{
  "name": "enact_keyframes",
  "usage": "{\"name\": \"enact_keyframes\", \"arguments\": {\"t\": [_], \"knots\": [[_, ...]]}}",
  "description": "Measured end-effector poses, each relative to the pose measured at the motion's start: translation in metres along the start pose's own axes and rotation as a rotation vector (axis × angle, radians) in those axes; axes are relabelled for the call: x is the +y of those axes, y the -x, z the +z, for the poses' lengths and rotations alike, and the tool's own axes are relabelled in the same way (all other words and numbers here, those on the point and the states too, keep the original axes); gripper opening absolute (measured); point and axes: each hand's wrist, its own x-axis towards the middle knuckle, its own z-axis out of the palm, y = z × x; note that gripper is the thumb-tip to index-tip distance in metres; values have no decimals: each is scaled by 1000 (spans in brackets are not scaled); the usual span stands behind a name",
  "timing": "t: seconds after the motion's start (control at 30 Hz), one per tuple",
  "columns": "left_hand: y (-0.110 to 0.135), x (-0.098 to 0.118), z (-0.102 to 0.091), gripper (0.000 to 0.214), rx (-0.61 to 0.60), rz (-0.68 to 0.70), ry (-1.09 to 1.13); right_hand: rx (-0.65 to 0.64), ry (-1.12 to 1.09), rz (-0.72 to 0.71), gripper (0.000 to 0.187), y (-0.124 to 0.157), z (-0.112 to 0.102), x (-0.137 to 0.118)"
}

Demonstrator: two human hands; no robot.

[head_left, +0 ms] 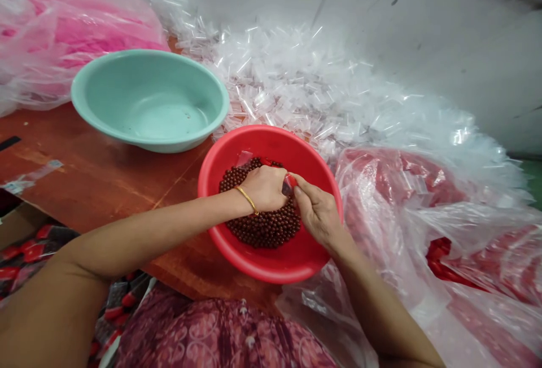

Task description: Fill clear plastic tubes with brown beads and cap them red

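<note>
Small container (288,187) held between my two hands above a red basin (271,274). Its end nearest my right hand is red and its body looks dark; most of that body is concealed by my left hand, so its full shape and exact contents cannot be made out. My left hand (266,187), seen from the back and wearing a gold bracelet (246,198) at the wrist, is curled around the container; its fingertips are out of sight. My right hand (318,210) pinches the red end between thumb and forefinger, its remaining fingers folded and partly hidden.

Beneath my hands, dark brown beads (266,231) lie in the basin; my left hand and wrist cover part of them. Behind that hand, a clear piece (244,158) and a scrap of red (266,161) are only partly visible among the beads.

Beyond the red basin, to its left, a pale green basin (152,125) stands on the reddish-brown table (93,170), with a few specks on its floor. Along the wall (423,29) spreads a heap of clear pieces (322,91), blurred toward the edges. A pink-filled bag (84,23), upper left, and a plastic bag of red items (466,227), right, are cut off by the frame; film obscures their contents. Lower left, my arm partly covers red-ended packets (34,249).
</note>
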Motion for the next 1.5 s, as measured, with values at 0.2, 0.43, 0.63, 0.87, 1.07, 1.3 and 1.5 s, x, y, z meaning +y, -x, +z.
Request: {"name": "enact_keyframes", "arguments": {"t": [0.2,0.43,0.63,0.87,1.07,1.3,1.5], "knots": [[-2,-4,-6,22,-78,-40,36,-162,-374,254,36,-3,0,0],[-6,-3,-9,32,-58,-67,6,-220,-499,321,41,-8,-12,6],[-3,0,-8,29,-85,-148,4,-11,-433,362,41,0,7,1],[-3,1,-7,27,-80,-142,114,162,-29,103,37,1,12,0],[2,0,-8,23,-87,-141,14,19,48,-65,38,5,11,-2],[-6,-2,-9,22,-5,1,38,97,-76,107,43,-3,-6,2],[1,4,-6,22,-52,81,-127,254,-553,401,60,-29,10,4]]}}
